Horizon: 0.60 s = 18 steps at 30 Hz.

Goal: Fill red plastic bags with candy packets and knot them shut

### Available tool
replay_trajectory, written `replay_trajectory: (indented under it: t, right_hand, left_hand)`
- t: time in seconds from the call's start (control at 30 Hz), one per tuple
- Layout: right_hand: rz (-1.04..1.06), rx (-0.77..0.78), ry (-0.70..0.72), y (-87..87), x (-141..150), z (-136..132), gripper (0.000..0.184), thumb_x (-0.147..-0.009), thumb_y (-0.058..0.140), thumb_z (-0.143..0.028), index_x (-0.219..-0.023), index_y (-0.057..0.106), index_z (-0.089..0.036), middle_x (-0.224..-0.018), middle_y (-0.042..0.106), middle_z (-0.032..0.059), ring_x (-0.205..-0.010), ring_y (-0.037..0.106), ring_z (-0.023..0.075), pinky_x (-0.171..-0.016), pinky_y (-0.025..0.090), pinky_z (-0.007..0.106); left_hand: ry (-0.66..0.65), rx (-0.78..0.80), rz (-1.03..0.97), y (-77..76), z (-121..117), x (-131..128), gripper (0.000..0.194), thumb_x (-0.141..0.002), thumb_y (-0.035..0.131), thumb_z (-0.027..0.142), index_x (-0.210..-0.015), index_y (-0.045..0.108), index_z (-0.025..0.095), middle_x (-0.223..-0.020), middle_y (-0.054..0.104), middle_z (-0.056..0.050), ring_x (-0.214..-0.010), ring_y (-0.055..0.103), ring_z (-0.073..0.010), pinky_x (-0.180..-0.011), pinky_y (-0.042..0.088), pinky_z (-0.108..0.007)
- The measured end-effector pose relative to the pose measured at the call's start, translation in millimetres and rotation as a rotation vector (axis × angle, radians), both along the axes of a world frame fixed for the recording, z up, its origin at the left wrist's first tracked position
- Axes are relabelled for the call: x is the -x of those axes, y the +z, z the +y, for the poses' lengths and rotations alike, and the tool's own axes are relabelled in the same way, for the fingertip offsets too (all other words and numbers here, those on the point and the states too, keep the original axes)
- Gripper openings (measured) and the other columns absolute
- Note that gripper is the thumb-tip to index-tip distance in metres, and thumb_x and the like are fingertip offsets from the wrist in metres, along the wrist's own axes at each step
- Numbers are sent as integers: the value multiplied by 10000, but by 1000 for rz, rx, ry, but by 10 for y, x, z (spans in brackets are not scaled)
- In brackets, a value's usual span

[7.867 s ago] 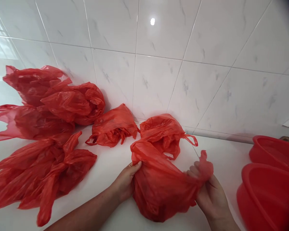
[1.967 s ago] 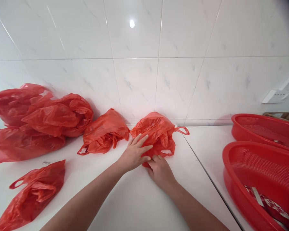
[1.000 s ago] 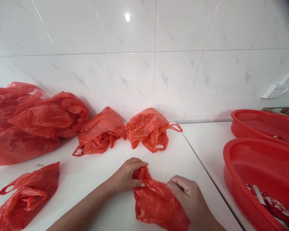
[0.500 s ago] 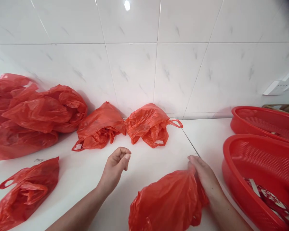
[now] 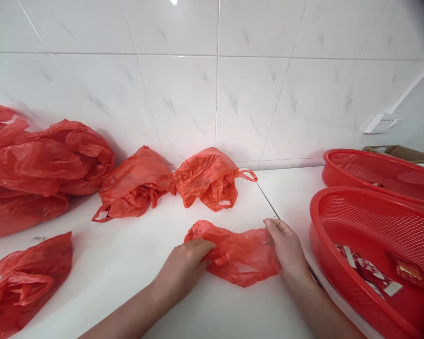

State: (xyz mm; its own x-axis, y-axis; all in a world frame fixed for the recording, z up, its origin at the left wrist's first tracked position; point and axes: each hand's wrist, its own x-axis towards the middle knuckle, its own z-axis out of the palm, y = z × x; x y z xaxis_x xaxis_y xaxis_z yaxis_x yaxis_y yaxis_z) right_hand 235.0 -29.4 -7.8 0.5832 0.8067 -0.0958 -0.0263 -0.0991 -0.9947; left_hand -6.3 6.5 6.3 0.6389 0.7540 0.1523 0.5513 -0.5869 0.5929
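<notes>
A thin red plastic bag (image 5: 242, 254) lies crumpled and stretched out on the white table between my hands. My left hand (image 5: 187, 261) grips the bag's left part, with the fingers curled over it. At the bag's right end, my right hand (image 5: 286, 245) pinches it between thumb and fingers. Just beyond, a bunched red bag with a loop handle (image 5: 210, 179) rests by the wall, with another red bag (image 5: 137, 183) to its left. One more red bag (image 5: 28, 282) lies at the near left.
A big heap of red bags (image 5: 49, 155) fills the far left. At right stand two red plastic baskets; the nearer basket (image 5: 320, 221) holds several small packets (image 5: 369, 268), the other basket (image 5: 330, 165) is behind. A socket (image 5: 381, 123) is on the tiled wall.
My left hand came from holding nothing to gripping the bag. The bag went from bunched near the front to spread between both hands. The view shifted to the right.
</notes>
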Motion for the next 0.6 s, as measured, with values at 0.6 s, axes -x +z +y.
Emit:
replay_trajectory:
  t: [0.6]
  right_hand:
    - [-1254, 97, 511, -59, 318, -76, 448, -779, 565, -186, -1220, 550, -262, -928, 683, 34, -709, 656, 192, -581, 481, 287]
  left_hand:
    - [312, 730, -1123, 373, 203, 257, 243, -766, 674, 373, -939, 599, 219, -865, 696, -26, -722, 666, -176, -662, 533, -285]
